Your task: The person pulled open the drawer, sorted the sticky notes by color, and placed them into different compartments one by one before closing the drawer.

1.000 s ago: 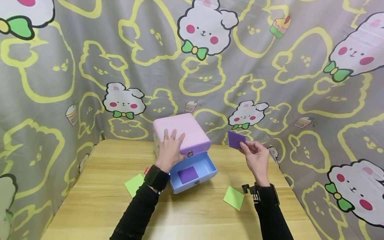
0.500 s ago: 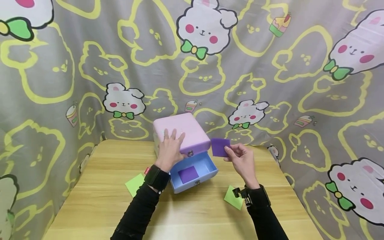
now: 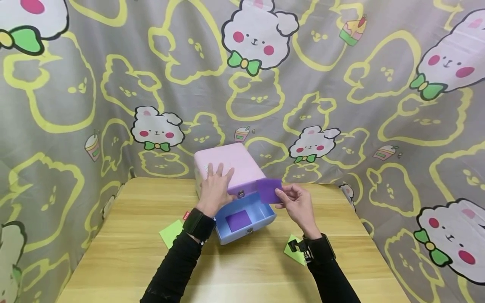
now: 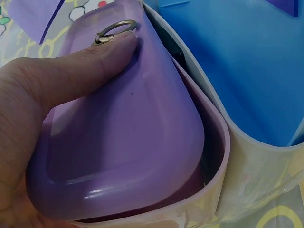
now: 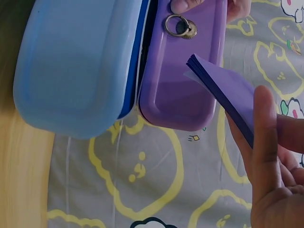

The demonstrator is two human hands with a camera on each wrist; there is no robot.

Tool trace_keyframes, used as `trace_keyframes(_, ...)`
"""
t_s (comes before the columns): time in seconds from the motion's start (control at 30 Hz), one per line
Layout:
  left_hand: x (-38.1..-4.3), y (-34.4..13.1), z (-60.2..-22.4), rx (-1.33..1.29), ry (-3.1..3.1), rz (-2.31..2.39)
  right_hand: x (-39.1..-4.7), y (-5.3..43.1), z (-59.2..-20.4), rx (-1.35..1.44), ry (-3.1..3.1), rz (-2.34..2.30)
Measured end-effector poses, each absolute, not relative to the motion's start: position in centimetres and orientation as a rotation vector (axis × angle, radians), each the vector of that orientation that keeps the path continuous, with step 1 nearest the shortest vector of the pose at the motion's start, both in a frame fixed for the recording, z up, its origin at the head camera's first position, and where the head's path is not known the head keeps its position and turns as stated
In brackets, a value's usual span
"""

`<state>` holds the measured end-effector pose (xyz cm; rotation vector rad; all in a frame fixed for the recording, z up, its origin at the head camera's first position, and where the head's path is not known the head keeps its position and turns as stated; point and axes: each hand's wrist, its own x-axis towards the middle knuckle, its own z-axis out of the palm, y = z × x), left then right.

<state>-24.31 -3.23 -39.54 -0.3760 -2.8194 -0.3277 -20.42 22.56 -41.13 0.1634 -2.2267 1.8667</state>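
Room above drawer (image 3: pixel 260 213) frm front; box (image 3: pixel 246 167) blocks rear.

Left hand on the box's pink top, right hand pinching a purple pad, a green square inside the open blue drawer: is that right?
Not quite: the square inside the open blue drawer is purple, not green, as the head view shows. The left hand on the pink top and the right hand pinching the purple pad are correct.

Wood-grain table (image 3: pixel 235 275): pink drawer box (image 3: pixel 242 164), 2 green paper squares (image 3: pixel 171 232).
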Motion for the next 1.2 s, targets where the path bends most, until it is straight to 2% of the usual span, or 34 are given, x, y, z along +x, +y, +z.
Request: trace_keyframes(1.2, -24.2, -3.0, -39.4, -0.359, -2.844, -0.349, -22.3, 21.5, -44.9, 0.226, -2.447, 2.005)
